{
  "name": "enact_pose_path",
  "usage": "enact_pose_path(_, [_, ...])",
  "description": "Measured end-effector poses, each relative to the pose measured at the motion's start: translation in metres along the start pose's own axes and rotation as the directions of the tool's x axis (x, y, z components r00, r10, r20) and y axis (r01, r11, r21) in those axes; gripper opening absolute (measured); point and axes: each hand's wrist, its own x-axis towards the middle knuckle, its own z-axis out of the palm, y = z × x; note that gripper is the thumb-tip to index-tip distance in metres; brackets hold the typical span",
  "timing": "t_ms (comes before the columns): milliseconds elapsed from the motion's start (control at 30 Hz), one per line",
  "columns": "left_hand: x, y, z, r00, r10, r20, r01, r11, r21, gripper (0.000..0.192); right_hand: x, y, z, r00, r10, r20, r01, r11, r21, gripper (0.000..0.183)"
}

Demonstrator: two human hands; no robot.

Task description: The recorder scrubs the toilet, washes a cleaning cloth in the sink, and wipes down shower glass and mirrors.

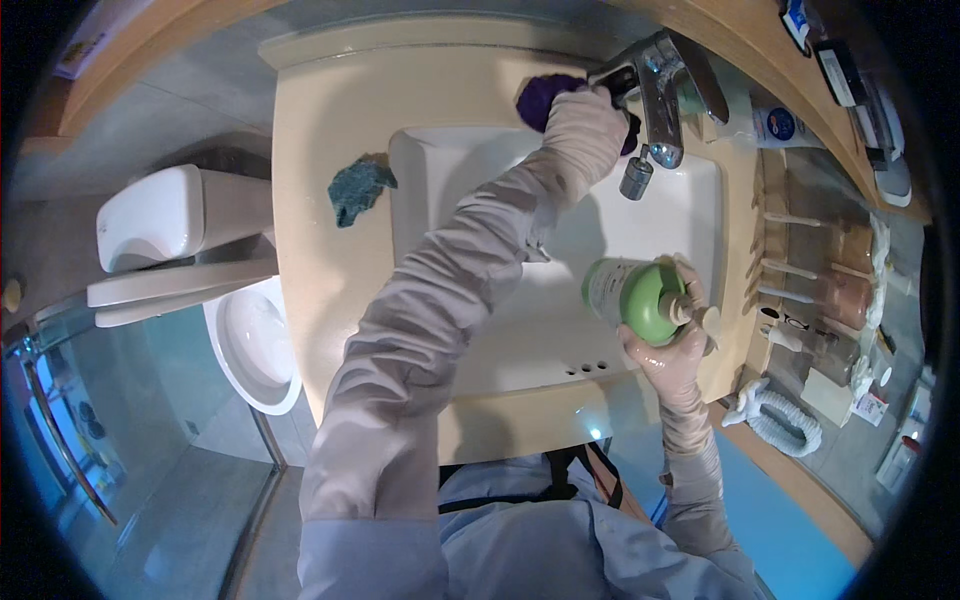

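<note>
At the back of the sink, my left hand (589, 131) presses a dark purple cloth (541, 101) against the countertop beside the base of the chrome faucet (662, 109). My left arm stretches across the white basin (491, 352). Over the right side of the basin, my right hand (671, 356) grips a green pump bottle (645, 300), tilted with its pump towards the right. Both hands look gloved, and the right one is wet. Under the spout hangs a grey cylindrical faucet attachment (636, 178). A crumpled green cloth (360, 189) lies on the beige countertop (334, 300) left of the basin.
Left of the counter stands a white toilet (255, 349), its lid raised. Toothbrushes (791, 221) and cups stand along the right wall, with a white fabric headband (784, 424) below. A wooden shelf (750, 52) with small items overhangs the upper right. A glass shower panel (150, 390) is lower left.
</note>
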Motion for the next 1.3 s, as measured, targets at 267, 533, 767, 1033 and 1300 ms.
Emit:
enact_pose_path(267, [-0.056, -0.108, -0.058, 0.855, -0.518, -0.011, 0.377, 0.638, -0.671, 0.039, 0.064, -0.052, 0.008, 0.996, -0.013, -0.087, 0.017, 0.999, 0.044, 0.079])
enact_pose_path(533, [-0.031, -0.243, -0.064, 0.416, -0.417, -0.808, 0.351, 0.893, -0.280, 0.042, 0.170, -0.031, 0.084, 0.890, -0.399, -0.219, 0.336, 0.900, -0.276, 0.062])
enact_pose_path(767, [-0.004, -0.172, -0.022, 0.418, -0.280, -0.864, 0.246, 0.951, -0.189, 0.047, 0.098, -0.025, 0.078, 0.925, -0.351, -0.146, 0.350, 0.936, -0.034, 0.068])
enact_pose_path(1033, [0.092, -0.089, -0.016, 0.721, 0.139, -0.679, -0.130, 0.989, 0.065, 0.033, 0.000, 0.015, 0.054, 0.996, 0.031, -0.078, -0.032, 0.999, -0.017, 0.079])
enact_pose_path(1300, [0.079, -0.054, -0.022, 0.993, 0.095, -0.075, -0.072, 0.962, 0.262, 0.026, -0.009, 0.024, 0.053, 0.975, 0.186, -0.119, -0.166, 0.973, 0.162, 0.073])
